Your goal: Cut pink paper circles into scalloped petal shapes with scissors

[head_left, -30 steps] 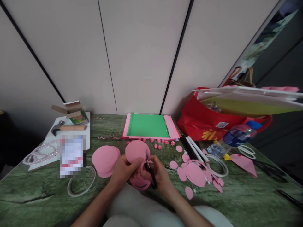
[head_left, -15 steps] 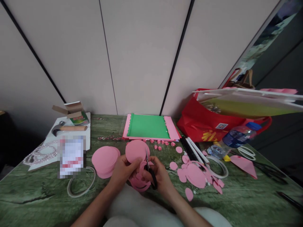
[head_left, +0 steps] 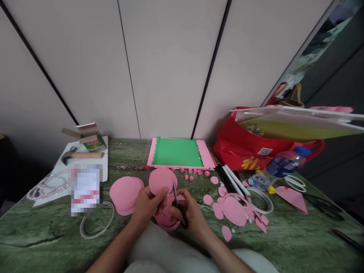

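Observation:
My left hand pinches a round piece of pink paper by its lower edge, held up above the table's front. Black-handled scissors are in my right hand, fingers through the handles, blades pointing up along the paper's right edge. Whether the blades are fully closed is hard to tell. Below both hands hang curled pink paper strips, partly hidden by my fingers. Just left of my left hand lies a stack of pink paper circles.
Pink paper scraps, white markers and a tape roll lie to the right, near a water bottle and red bag. Green paper lies behind; a hammer and another tape roll are left.
The pink circle has turned slightly in my left hand and shifted a little left. The scissors' blades have moved slightly left along its edge. The view has shifted slightly.

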A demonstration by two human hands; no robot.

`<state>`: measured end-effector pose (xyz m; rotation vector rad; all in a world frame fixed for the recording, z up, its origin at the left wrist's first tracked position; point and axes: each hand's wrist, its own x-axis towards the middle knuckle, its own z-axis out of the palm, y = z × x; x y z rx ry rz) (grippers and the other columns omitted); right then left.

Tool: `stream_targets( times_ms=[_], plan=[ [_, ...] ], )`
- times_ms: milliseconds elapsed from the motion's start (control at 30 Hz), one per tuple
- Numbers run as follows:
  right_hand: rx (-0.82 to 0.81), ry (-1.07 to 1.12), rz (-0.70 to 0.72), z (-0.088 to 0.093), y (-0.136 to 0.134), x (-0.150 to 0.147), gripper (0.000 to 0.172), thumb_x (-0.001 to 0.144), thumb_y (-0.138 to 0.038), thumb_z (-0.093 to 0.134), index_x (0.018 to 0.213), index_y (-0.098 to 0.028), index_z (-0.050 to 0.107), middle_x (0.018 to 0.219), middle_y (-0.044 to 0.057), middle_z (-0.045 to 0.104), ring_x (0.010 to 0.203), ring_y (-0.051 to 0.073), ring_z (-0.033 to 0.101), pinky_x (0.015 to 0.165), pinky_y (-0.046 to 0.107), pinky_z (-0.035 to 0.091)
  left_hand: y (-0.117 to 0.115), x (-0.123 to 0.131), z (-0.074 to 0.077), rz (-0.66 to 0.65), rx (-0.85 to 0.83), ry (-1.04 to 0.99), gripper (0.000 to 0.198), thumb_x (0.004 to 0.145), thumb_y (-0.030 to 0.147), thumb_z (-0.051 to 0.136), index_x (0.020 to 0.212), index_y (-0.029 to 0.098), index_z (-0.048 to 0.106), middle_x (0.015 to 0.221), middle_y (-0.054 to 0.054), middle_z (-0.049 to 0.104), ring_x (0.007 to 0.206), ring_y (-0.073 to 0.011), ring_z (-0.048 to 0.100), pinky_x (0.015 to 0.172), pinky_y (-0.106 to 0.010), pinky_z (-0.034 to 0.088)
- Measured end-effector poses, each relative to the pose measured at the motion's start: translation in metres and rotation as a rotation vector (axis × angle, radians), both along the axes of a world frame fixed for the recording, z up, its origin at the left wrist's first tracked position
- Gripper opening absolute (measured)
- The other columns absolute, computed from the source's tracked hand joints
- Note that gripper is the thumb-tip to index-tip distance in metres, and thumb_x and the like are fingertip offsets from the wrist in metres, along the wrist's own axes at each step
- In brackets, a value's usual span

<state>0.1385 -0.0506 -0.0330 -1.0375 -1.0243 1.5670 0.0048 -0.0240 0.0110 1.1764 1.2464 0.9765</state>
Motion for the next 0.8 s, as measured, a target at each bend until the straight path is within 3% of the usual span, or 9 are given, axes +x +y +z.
stream_targets(
  times_ms=[367, 800],
  plan=[
    [0.085, 0.043, -0.059, 0.009, 0.000, -0.003, 0.052, 0.053, -0.031, 0.080, 0.087, -0.023, 0.042, 0.062, -0.006, 0.053, 0.056, 0.012, 0.047, 0.053, 0.022, 0.036, -0.001, 0.000, -0.002, -0.041, -0.051, 0.023, 0.038, 0.064, 0.040, 0.064, 0.039, 0.016, 0.049, 0.026, 0.005, 0.039, 0.023, -0.0040, 0.029, 0.026, -0.018, 0.017],
    [0.033, 0.073, -0.034, 0.007, 0.001, -0.002, 0.055, 0.050, -0.033, 0.081, 0.087, -0.024, 0.041, 0.057, -0.009, 0.050, 0.048, 0.010, 0.046, 0.052, 0.023, 0.039, -0.001, 0.001, -0.001, -0.005, -0.042, -0.004, 0.035, 0.061, 0.039, 0.068, 0.043, 0.016, 0.049, 0.027, 0.007, 0.039, 0.023, -0.0036, 0.028, 0.026, -0.017, 0.018]
  ],
)
